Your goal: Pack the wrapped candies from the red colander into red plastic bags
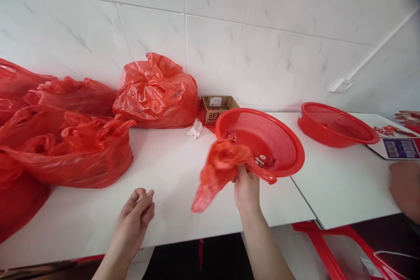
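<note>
My right hand (pixel 246 188) is closed round a limp red plastic bag (pixel 219 170), which hangs to the left and looks blurred. The bag is held in front of a red plastic colander (pixel 285 140) and covers part of its near rim. A few small printed packets (pixel 262 160) lie inside the colander. To the left, above the white table (pixel 173 188), is my left hand (pixel 136 212). Its fingers are curled in, and whatever may be between them cannot be made out.
Full red plastic bags (pixel 157 96) crowd the left and back of the table. By the wall stand a small cardboard box (pixel 215 116) and a crumpled tissue (pixel 195 128). A second red colander (pixel 334 124) and a scale (pixel 402 148) are right, beside another person's hand (pixel 407 188).
</note>
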{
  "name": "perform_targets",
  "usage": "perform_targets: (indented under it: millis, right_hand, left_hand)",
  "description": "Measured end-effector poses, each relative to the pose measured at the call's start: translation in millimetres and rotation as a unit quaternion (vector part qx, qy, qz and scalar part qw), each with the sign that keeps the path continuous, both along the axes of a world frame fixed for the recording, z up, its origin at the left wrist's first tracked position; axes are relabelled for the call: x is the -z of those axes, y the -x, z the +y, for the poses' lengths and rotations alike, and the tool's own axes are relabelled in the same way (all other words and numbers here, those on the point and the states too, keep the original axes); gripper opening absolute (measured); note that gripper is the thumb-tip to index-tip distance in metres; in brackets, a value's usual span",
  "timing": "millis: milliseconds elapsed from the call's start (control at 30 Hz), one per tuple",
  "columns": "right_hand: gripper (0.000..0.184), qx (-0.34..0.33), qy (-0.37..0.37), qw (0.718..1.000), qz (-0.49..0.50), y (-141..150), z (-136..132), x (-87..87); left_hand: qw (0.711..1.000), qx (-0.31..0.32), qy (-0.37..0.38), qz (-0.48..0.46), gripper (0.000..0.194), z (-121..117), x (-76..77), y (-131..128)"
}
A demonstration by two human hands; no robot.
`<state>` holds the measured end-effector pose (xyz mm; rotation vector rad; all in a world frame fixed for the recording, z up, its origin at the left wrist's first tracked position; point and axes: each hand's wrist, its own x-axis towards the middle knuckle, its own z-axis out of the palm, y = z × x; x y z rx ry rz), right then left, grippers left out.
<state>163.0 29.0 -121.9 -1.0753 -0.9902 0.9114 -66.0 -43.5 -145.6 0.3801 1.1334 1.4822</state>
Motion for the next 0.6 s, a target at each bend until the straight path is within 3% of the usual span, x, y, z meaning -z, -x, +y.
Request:
perform_targets:
  millis: [67,167,267,333,467,600]
  right_hand:
    - [0.028,-0.026,-0.004,0.997,-0.069,2.6,-5.1,-2.2]
    - [0.027,-0.13,-0.014,0.984,-0.12,14.3,-17.8,-0.9]
    - [0.031,-0.174,0.041,0.979,-0.1,14.3,-28.5,3.4]
    - [0.033,-0.152,0.085,0.98,-0.092,2.1,-31.5,7.1]
    - [0.043,-0.131,0.13,0.98,-0.071,-33.6,-32.5,16.5]
    - [0.038,-0.131,0.173,0.971,0.104,-54.4,-32.5,22.7]
  left_hand:
    - [0.989,-0.001,-0.061,0.137,0.034,-3.9,-14.8,-11.6]
    - [0.944,0.071,-0.149,0.287,0.06,-1.7,-30.0,-42.0]
    - [0.909,0.131,-0.158,0.362,0.039,7.8,-27.7,-54.8]
    - [0.915,0.119,-0.113,0.367,0.033,13.8,-20.2,-45.3]
    - [0.946,0.031,-0.023,0.322,0.04,17.9,-6.2,-5.3]
    - [0.964,-0.035,-0.065,0.254,0.034,13.2,-2.7,26.8]
